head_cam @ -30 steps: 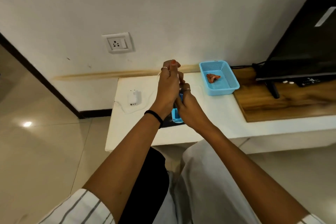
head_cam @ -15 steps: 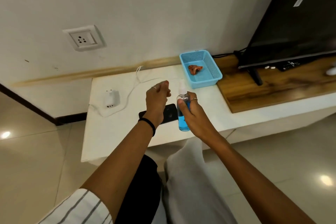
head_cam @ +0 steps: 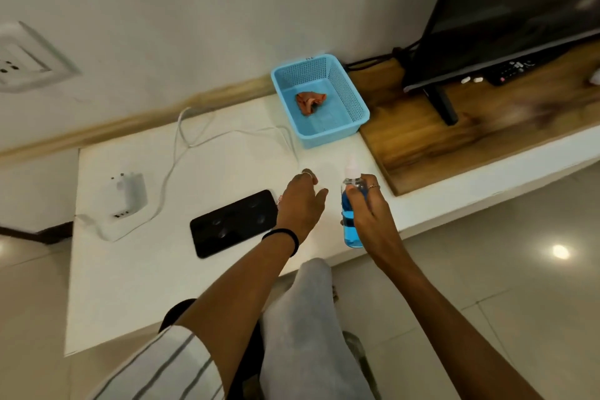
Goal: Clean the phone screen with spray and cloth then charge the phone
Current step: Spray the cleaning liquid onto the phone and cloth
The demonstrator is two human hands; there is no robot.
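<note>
A black phone (head_cam: 233, 224) lies flat, screen up, on the white table (head_cam: 156, 286). My right hand (head_cam: 370, 208) grips an upright spray bottle (head_cam: 350, 230) of blue liquid, its white nozzle bare, near the table's front edge. My left hand (head_cam: 300, 201) hovers low between phone and bottle, knuckles up, fingers curled under; what they hold is hidden. An orange cloth (head_cam: 310, 101) sits crumpled in a blue basket (head_cam: 352, 91) at the back. A white charger (head_cam: 128, 198) lies left of the phone, its cable (head_cam: 194, 143) looping toward the basket.
A wall socket (head_cam: 19, 58) is at the upper left. To the right, a wooden board (head_cam: 454, 133) carries a TV (head_cam: 519, 3) on its stand and a remote (head_cam: 513, 68). My knees are just below the table's front edge.
My hands came apart from the bottle's top. The left hand dropped toward the table beside the phone; the right still holds the bottle, now with its nozzle showing. The view tilted down and right.
</note>
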